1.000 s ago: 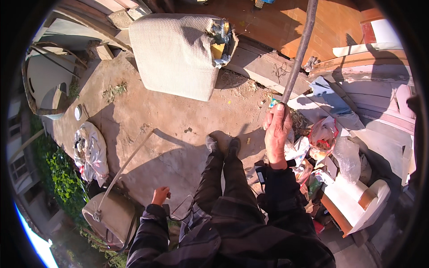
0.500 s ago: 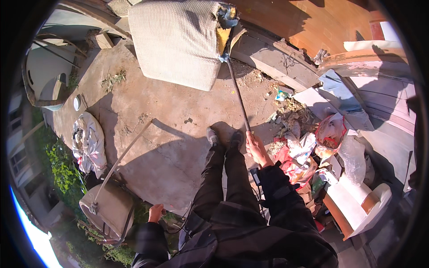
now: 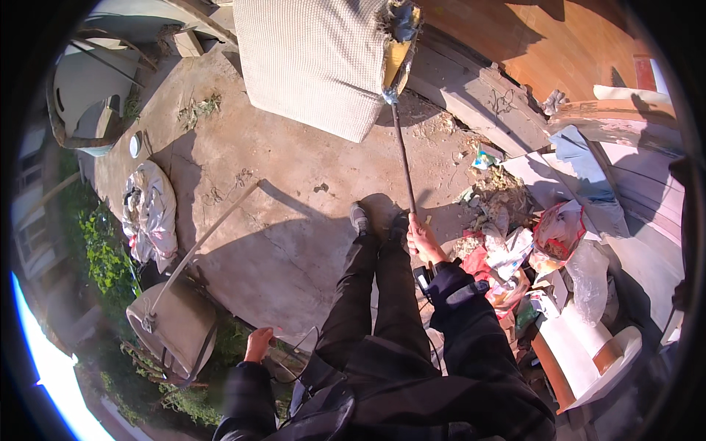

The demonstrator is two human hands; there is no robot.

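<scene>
My right hand (image 3: 423,241) is closed around the near end of a long dark stick (image 3: 405,158), which slants up and away from me. At its far end the stick meets a frayed yellow and blue head (image 3: 397,55), against the edge of a cream textured cloth sheet (image 3: 312,66). Whether the head and the cloth are joined I cannot tell. Low on the left, my left hand (image 3: 260,343) hangs with curled fingers, and no held thing shows in it. A thin dark cable (image 3: 298,344) loops beside that hand.
Plastic bags (image 3: 557,235), paper and rubbish heap up on the right. White sacking (image 3: 149,215), a beige container (image 3: 173,323) with a long pale pole (image 3: 209,246), and a chair-like frame (image 3: 88,95) stand left. Grey planks (image 3: 471,95) edge the concrete floor.
The view has turned slightly, so the cloth and the stick appear further right. My right hand keeps its hold on the stick; my left hand is a little higher in the picture.
</scene>
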